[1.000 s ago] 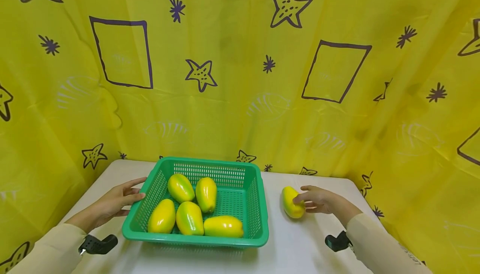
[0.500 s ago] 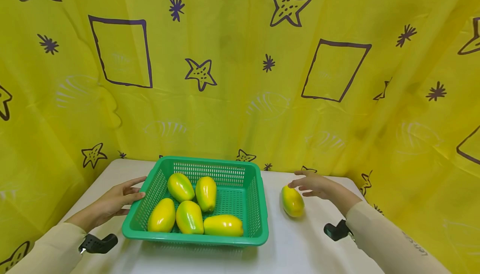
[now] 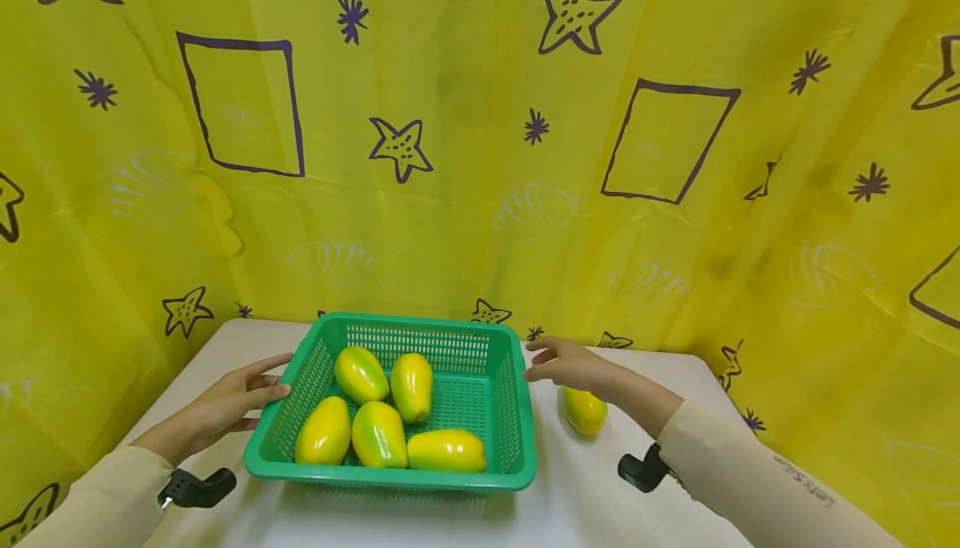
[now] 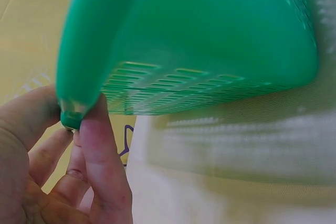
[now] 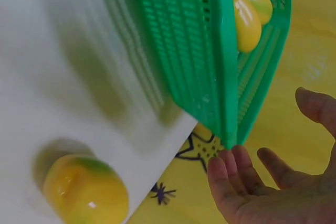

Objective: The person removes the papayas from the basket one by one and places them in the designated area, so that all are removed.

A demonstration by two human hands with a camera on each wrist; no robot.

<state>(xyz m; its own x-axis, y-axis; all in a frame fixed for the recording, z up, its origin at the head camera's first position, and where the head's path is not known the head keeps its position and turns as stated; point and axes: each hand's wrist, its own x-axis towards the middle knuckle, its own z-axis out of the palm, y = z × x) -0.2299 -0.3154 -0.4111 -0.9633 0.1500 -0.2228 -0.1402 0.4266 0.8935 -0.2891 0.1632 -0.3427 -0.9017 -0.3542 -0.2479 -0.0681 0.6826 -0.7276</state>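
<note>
A green plastic basket (image 3: 510,431) with slotted walls stands on the table and holds several glossy yellow-green mangoes (image 3: 378,435). At its left side, my left hand (image 3: 223,404) pinches the rim between thumb and fingers, as the left wrist view shows up close. My right hand (image 3: 573,364) reaches to the basket's right rim with fingers extended and thumb apart. In the right wrist view its fingertips (image 5: 241,156) are at the rim's corner; whether they touch it I cannot tell. One more mango (image 3: 585,412) lies on the table under my right wrist, partly hidden.
The white table (image 3: 570,498) ends at a yellow curtain (image 3: 465,223) with drawn stars and squares, which hangs behind and on both sides. A dark camera mount (image 3: 197,488) sits on my left wrist, and another mount (image 3: 643,469) on my right.
My right hand has left the loose mango, rising from it and moving left to the basket's right rim. That mango stays on the table. Left hand and basket have not moved.
</note>
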